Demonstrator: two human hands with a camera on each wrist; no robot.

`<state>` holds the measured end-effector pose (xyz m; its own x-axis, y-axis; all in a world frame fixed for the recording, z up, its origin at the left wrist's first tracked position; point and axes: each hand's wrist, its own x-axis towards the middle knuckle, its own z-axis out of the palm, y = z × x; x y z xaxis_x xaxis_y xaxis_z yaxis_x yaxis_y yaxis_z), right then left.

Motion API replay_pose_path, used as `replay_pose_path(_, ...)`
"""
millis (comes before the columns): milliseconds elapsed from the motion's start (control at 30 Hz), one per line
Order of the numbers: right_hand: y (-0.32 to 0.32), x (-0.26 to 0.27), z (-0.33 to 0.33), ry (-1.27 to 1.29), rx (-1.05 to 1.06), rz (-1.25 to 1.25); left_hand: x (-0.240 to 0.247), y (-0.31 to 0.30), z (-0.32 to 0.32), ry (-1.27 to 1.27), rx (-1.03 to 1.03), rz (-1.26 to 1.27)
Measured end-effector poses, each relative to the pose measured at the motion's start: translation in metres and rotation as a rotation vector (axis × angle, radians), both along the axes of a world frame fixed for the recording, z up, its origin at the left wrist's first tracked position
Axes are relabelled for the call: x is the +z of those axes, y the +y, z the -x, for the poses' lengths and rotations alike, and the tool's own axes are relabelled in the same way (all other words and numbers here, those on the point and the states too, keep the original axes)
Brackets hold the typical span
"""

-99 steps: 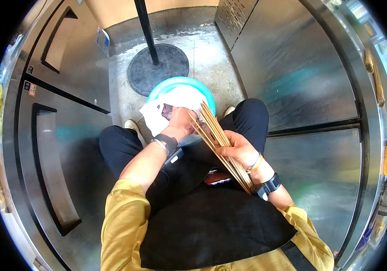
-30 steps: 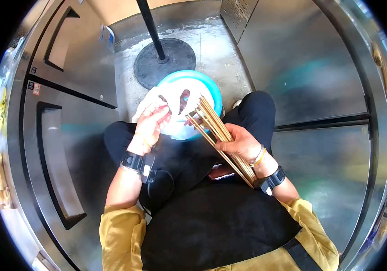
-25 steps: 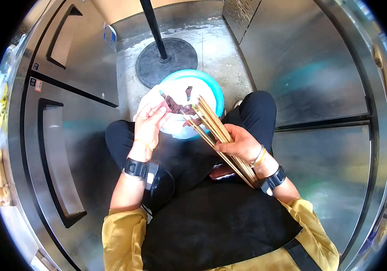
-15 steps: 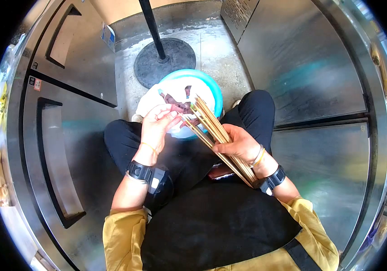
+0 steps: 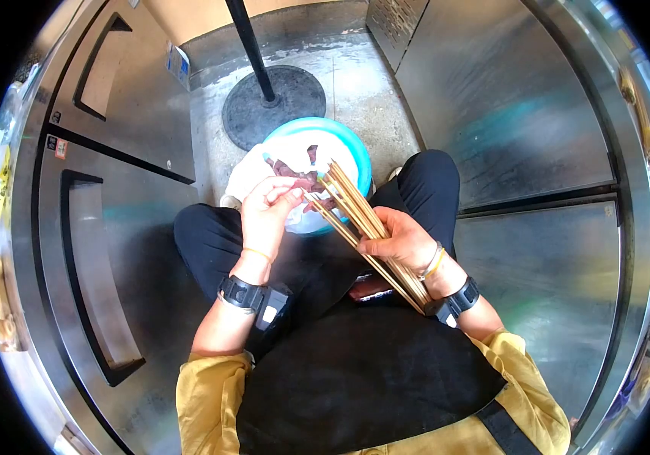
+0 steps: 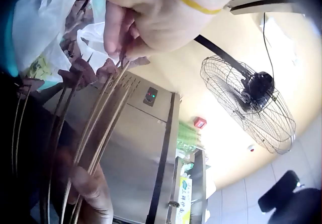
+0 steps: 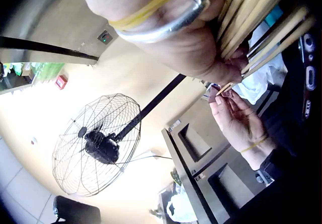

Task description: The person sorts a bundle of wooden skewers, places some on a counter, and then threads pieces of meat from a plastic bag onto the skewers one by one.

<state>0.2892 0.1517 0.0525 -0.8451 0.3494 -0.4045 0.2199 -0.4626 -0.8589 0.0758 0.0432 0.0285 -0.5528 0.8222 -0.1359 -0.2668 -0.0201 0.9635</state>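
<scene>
In the head view my right hand (image 5: 404,241) grips a bundle of bamboo skewers (image 5: 366,220), their points tilted up and leftward over the basin. My left hand (image 5: 265,216) pinches a slice of dark red raw meat (image 5: 303,184) between thumb and fingers. The left wrist view shows that slice right at the tips of one pair of skewers, with pieces of meat (image 6: 78,73) threaded near the tips of others. Below lies more meat (image 5: 283,168) in a white plastic bag (image 5: 249,168), which lines a turquoise basin (image 5: 364,161).
Steel cabinets (image 5: 522,114) with doors stand close on both sides. Beyond the basin a round black base (image 5: 294,95) with a pole rests on the floor. The wrist views show a wire-caged fan (image 7: 100,143). A phone (image 5: 370,288) lies at the lap.
My left hand has come up out of the basin, first leftward, then right to the skewer tips with a meat slice. My right hand keeps its grip on the skewers.
</scene>
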Motion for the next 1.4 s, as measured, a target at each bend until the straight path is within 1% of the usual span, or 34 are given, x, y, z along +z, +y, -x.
replay_pose_path(33, 0.0, -0.001, 0.0, -0.001, 0.002, -0.009, 0.003, 0.001, -0.002, 0.067, -0.022, 0.012)
replay_pose_path(233, 0.0, 0.002, -0.002, -0.04, 0.0, -0.104, 0.009, 0.005, -0.012, 0.074, -0.054, -0.032)
replay_pose_path(333, 0.0, 0.004, -0.002, -0.054, -0.005, -0.128, 0.007, 0.004, -0.013, 0.272, -0.148, 0.094)
replay_pose_path(433, 0.001, 0.0, -0.003, -0.043, -0.012, -0.163, -0.006, 0.007, -0.012, 0.427, -0.178, 0.136)
replay_pose_path(533, 0.0, 0.012, -0.004, -0.067, -0.036, -0.204, -0.018, 0.01, -0.015, 0.307, -0.204, 0.165)
replay_pose_path(567, 0.0, 0.016, -0.004, -0.048, -0.044, -0.17, -0.036, 0.01, -0.012, 0.233, -0.265, 0.115)
replay_pose_path(667, 0.001, 0.017, -0.009, 0.005, -0.051, -0.05, -0.042, 0.011, -0.003, 0.1, -0.348, 0.19)
replay_pose_path(733, 0.006, 0.006, -0.014, 0.035, -0.02, 0.052, -0.037, 0.015, 0.005, 0.03, -0.202, 0.189)
replay_pose_path(800, 0.007, 0.004, -0.015, 0.011, -0.029, 0.035, -0.049, 0.023, 0.025, 0.107, -0.152, 0.267)
replay_pose_path(900, 0.007, 0.004, -0.016, 0.009, -0.033, 0.04, -0.067, 0.043, 0.053, 0.302, -0.324, 0.32)
replay_pose_path(1000, 0.009, 0.004, -0.017, 0.011, -0.06, 0.068, -0.073, 0.071, 0.064, 0.297, -0.276, 0.133)
replay_pose_path(1100, 0.009, 0.004, -0.018, -0.006, -0.099, 0.115, -0.077, 0.095, 0.081, 0.419, -0.228, 0.119)
replay_pose_path(1167, 0.013, 0.001, -0.022, 0.011, -0.104, 0.171, -0.072, 0.099, 0.083, 0.574, -0.286, 0.24)
replay_pose_path(1200, 0.014, -0.001, -0.023, 0.007, -0.104, 0.159, -0.069, 0.1, 0.085, 0.652, -0.317, 0.301)
replay_pose_path(1233, 0.015, -0.004, -0.025, 0.004, -0.106, 0.147, -0.074, 0.101, 0.085, 0.649, -0.353, 0.308)
replay_pose_path(1333, 0.016, -0.006, -0.026, 0.021, -0.117, 0.132, -0.069, 0.094, 0.073, 0.861, -0.461, 0.428)
replay_pose_path(1367, 0.016, -0.007, -0.027, 0.031, -0.122, 0.132, -0.077, 0.092, 0.071, 0.925, -0.477, 0.387)
replay_pose_path(1400, 0.015, -0.007, -0.026, 0.03, -0.128, 0.131, -0.073, 0.089, 0.067, 1.035, -0.492, 0.406)
